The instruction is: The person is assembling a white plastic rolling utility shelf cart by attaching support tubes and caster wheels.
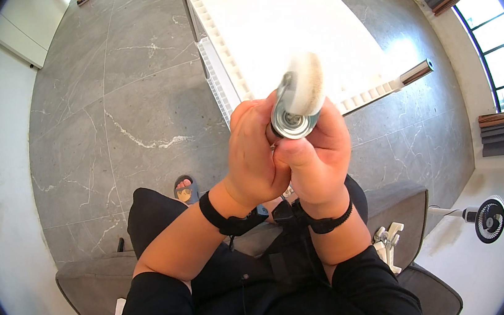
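Note:
A caster (293,118) with a whitish wheel and a shiny metal swivel housing is held up in front of me, its wheel tipped upward and slightly blurred. From the left side, my left hand (255,154) closes around it with curled fingers. My right hand (321,156) grips it from the other side, thumb pressed near the housing's lower edge. Just beyond the hands lies a large white rack panel (292,22) with a slotted rim. A short chrome tube (416,73) sticks out from the panel's right corner.
I sit on a grey sofa (406,202); white and metal parts (388,243) lie on it at my right. A small fan (490,219) stands at the lower right. Below the left forearm, a slippered foot (186,190) rests on the grey tile floor (134,108).

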{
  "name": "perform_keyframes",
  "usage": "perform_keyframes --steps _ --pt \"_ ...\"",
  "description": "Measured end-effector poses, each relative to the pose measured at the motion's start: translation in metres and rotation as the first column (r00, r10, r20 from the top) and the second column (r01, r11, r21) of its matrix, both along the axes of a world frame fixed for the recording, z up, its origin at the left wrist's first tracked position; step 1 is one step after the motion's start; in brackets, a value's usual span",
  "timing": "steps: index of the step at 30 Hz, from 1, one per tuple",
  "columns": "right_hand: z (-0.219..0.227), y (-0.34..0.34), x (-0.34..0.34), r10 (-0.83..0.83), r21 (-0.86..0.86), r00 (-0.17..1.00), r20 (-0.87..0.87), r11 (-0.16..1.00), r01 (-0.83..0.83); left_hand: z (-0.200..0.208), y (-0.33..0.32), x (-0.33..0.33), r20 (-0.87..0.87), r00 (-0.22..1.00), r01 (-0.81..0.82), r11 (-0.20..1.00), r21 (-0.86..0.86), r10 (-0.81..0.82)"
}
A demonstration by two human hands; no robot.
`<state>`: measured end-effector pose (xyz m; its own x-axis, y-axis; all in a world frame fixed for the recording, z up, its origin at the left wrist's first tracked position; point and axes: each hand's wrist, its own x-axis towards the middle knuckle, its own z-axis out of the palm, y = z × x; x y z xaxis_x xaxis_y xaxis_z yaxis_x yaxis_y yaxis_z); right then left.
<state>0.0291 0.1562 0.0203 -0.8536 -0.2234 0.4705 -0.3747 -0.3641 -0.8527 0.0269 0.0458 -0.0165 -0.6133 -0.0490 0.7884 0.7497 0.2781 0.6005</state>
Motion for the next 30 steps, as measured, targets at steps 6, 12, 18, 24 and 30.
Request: perform_keyframes --steps 6,12,18,24,30 --pt "0.028 -0.002 -0.004 0.102 -0.113 0.976 0.191 0.99 -0.082 -0.029 -0.005 -0.003 0.084 0.99 0.12 0.99 -0.08 -0.113" --pt "0.004 -0.003 -0.004 -0.012 -0.031 0.99 -0.138 0.999 0.007 -0.027 -0.001 -0.015 -0.202 0.979 -0.037 0.998 -0.049 0.026" --pt "0.022 0.005 -0.004 0.134 0.077 0.987 0.092 0.987 -0.141 -0.014 -0.01 -0.014 -0.069 0.987 0.139 0.984 -0.111 -0.147" --pt "0.003 0.0 -0.008 -0.033 0.056 0.984 -0.177 0.997 0.044 -0.034 0.006 -0.012 -0.22 0.971 -0.105 0.992 -0.065 0.088" --pt "0.01 0.0 -0.006 -0.007 0.004 0.989 -0.148 1.0 0.008 -0.027 0.004 -0.013 -0.163 0.986 -0.04 0.999 -0.008 0.038"
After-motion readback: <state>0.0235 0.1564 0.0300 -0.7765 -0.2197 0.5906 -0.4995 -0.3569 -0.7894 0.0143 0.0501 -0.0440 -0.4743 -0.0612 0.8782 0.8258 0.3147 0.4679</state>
